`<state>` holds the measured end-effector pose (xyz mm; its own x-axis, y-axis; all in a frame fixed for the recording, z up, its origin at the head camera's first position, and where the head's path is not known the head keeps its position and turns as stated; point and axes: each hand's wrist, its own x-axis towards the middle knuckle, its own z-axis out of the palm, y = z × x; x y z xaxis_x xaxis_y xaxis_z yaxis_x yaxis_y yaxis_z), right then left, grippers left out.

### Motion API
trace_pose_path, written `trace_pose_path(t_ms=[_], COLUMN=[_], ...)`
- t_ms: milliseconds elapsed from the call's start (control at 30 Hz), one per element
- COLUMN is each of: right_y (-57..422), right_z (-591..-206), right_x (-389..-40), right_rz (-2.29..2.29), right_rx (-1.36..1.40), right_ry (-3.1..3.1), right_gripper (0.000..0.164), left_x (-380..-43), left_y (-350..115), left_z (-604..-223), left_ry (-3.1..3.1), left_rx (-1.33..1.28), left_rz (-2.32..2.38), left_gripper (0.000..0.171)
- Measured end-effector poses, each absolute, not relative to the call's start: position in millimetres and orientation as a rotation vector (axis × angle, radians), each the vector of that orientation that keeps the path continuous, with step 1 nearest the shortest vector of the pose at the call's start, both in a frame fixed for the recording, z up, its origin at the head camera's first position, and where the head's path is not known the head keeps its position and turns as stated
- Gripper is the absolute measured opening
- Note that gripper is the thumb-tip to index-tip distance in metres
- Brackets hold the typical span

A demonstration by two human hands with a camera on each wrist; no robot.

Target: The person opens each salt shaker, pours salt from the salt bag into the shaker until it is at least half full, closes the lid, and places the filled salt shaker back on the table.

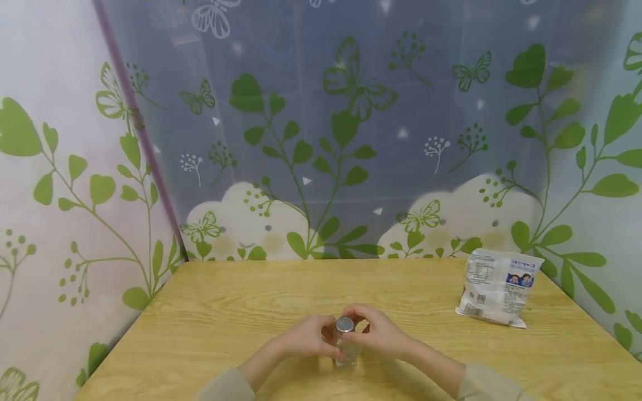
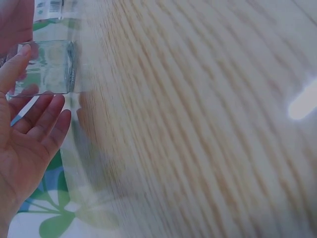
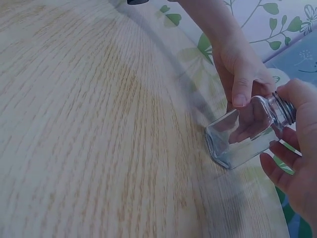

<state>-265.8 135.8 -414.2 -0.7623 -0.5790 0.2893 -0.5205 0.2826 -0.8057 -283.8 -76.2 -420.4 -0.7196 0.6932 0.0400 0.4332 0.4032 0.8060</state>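
Observation:
A small clear glass bottle (image 1: pixel 346 357) with square sides and a silver cap (image 1: pixel 345 324) stands near the front of the table. My left hand (image 1: pixel 308 337) holds its body between thumb and fingers; the left wrist view shows the thumb across one face of the glass bottle (image 2: pixel 52 69) and the other fingers behind it. From the other side, my right hand (image 1: pixel 376 332) pinches the cap at the top. In the right wrist view the glass bottle (image 3: pixel 242 146) looks see-through, with nothing visible inside, and my right thumb and fingers are around its top.
A white printed packet (image 1: pixel 499 287) stands at the right rear of the wooden table (image 1: pixel 241 295). Printed curtains (image 1: pixel 301 139) with leaves and butterflies hang behind the table and along both sides.

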Motion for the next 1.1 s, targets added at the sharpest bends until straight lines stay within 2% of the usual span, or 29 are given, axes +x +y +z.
trace_pose_path(t_ms=[133,333,533,733,933,1100], right_y=[137.5,134.1,131.7,135.3,139.8,139.6], right_z=[-413.8,-410.0,-407.9,-412.0,-414.1,-410.6], right_x=[-266.3,-263.4,-260.9,-264.8,-265.4,-262.2], right_rz=[-1.512,-1.507,-1.562,-1.552,-1.537,-1.546], right_rx=[-1.095,-0.997,-0.940,-0.992,-1.071,-0.964], right_ry=[2.460,2.463,2.433,2.414,2.399,2.435], right_gripper=[0.031,0.048,0.034,0.029,0.034,0.042], left_x=[-284.6,-284.8,-285.6,-285.6,-283.2,-282.7], left_y=[-76.1,-74.0,-71.5,-71.9,-72.5,-71.5], left_z=[-420.0,-419.7,-420.9,-420.1,-415.3,-415.8], left_ry=[2.377,2.371,2.368,2.369,2.368,2.405], left_rx=[0.982,0.970,0.977,0.970,0.984,0.988], left_rz=[1.202,1.211,1.217,1.205,1.176,1.164], left_gripper=[0.027,0.027,0.027,0.027,0.029,0.028])
